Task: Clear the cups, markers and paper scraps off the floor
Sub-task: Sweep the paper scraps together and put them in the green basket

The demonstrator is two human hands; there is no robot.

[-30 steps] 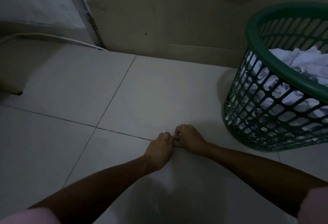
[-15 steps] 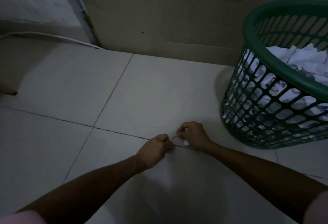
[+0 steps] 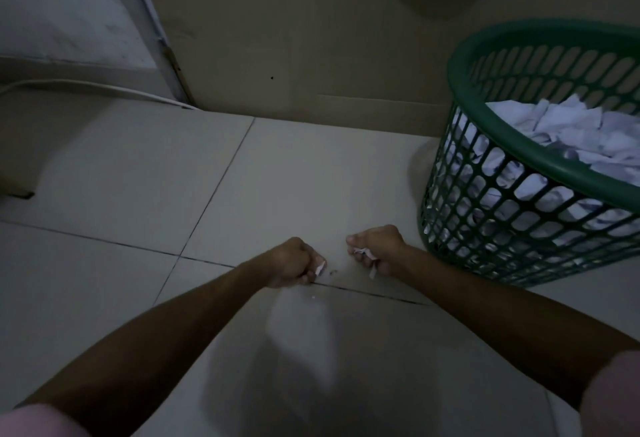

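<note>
While left hand [image 3: 294, 263] pinches paper scrap [image 3: 320, 267], right hand [image 3: 377, 249] clutches paper scraps [image 3: 367, 255] beside basket [image 3: 519, 173].

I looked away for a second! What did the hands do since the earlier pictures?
The left hand and right hand, touching a second ago, have pulled apart. Each now grips a small paper scrap, the right one's showing under its fingers. The green basket of paper stayed put.
</note>
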